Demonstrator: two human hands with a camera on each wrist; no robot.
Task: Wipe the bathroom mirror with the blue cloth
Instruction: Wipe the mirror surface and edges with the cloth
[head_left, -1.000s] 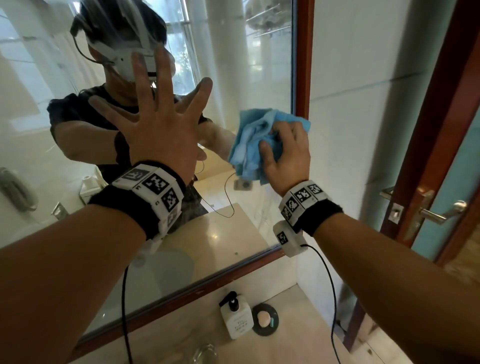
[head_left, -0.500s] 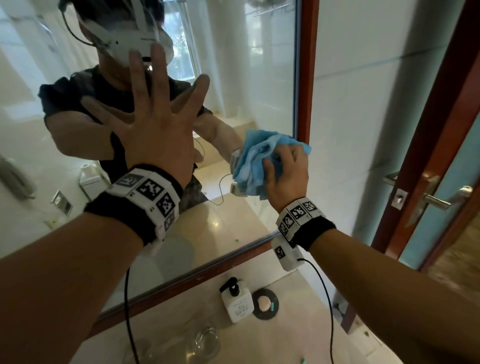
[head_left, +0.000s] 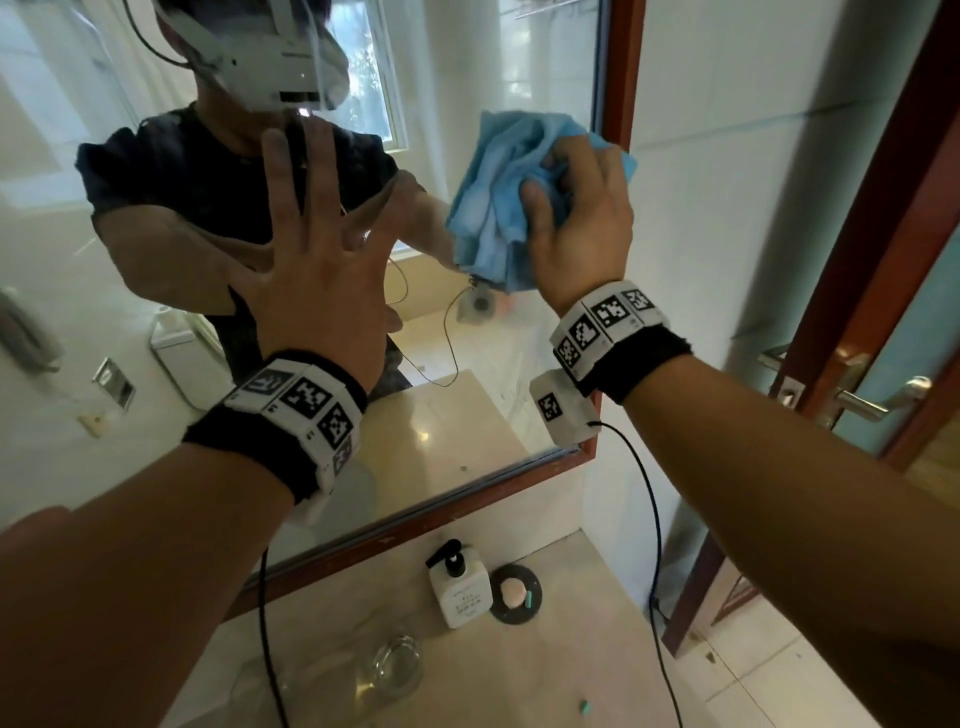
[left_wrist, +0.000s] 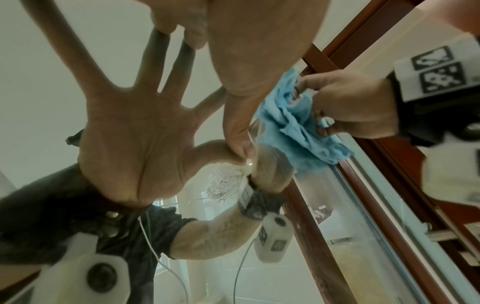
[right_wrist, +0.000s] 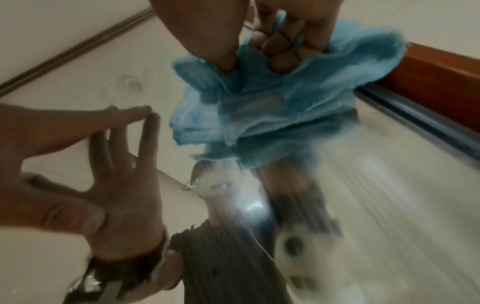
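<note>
Two hands meet the mirror (head_left: 545, 67) at once. The right hand (head_left: 582, 223) has its grip clamped on the bunched blue cloth (head_left: 498, 197), fingers curled into the folds, pressing it to the glass close to the red-brown frame (head_left: 618, 78) just beyond the grip. Bunching likely gives a firm pad for rubbing. The left hand (head_left: 317, 270), well to the side of that grip, lies with fingers spread apart and flat on the glass, holding nothing, probably as a brace. Below the grip, on the bench (head_left: 571, 665), stand a white pump bottle (head_left: 460, 590), a dark round dish (head_left: 515, 594) touching it, and a clear glass (head_left: 392, 670). A wrist cable (head_left: 652, 530) hangs over them and might snag on a low sweep.
</note>
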